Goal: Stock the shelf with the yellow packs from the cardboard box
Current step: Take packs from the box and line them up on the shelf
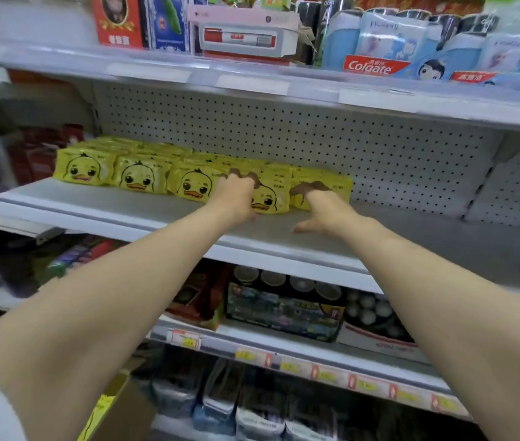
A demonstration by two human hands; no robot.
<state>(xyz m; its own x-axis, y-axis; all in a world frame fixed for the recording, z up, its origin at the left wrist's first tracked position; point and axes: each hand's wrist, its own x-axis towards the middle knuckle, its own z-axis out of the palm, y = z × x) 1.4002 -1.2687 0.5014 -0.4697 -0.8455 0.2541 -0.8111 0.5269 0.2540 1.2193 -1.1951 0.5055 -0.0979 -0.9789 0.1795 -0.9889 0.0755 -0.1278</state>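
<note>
- Yellow packs (139,178), duck face printed: a row is ranged along the left and middle of the shelf (118,214), five counted at the front, with more stacked behind at the left end.
- Fourth pack (273,198): set upright in the front row. It is held by the left hand (236,195), whose fingers are curled over its top edge with the thumb low at its front.
- End pack (336,186): the rightmost of the row, just beside the fourth. The fingers of the right hand (325,211) are hooked over its top, and the thumb is spread free above the shelf board.
- Grip: narrow on both sides, each closed on its own pack. How firmly cannot be told through the blur.
- Cardboard box (125,412): seen in part at the lower left, beneath the arms. Its contents are hidden.
- Progress, as judged: the shelf is roughly half filled and its right stretch before the pegboard (395,160) lies bare. The two packs in hand are being squared up, and further packs are presumably to be fetched.
</note>
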